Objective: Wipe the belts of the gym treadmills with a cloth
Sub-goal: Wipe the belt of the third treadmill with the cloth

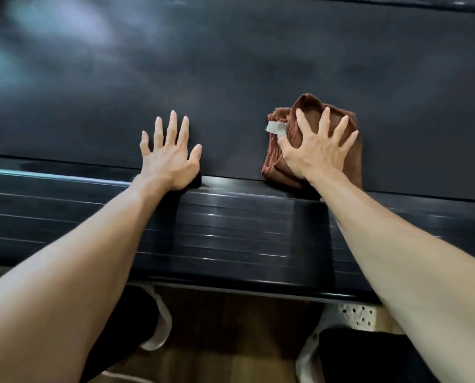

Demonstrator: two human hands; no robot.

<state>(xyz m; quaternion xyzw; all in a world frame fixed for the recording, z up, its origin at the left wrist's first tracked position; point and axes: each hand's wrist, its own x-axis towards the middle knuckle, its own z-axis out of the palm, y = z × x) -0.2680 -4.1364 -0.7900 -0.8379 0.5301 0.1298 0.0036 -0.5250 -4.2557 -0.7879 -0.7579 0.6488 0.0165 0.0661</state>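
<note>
on the belt [230,78], cloth [288,161] under right hand [316,150].

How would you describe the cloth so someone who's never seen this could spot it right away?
Find the wide dark treadmill belt that fills the upper view. At its near edge, the right hand presses down on a crumpled rust-brown cloth. It is the only brown thing on the belt and bears a small white tag.

A single head-worn wide-angle camera looks forward and steeply down from close above, across the near side rail [230,217] onto the treadmill belt [230,78]. Both forearms enter from the bottom corners; floor [230,327] shows along the bottom edge.
</note>
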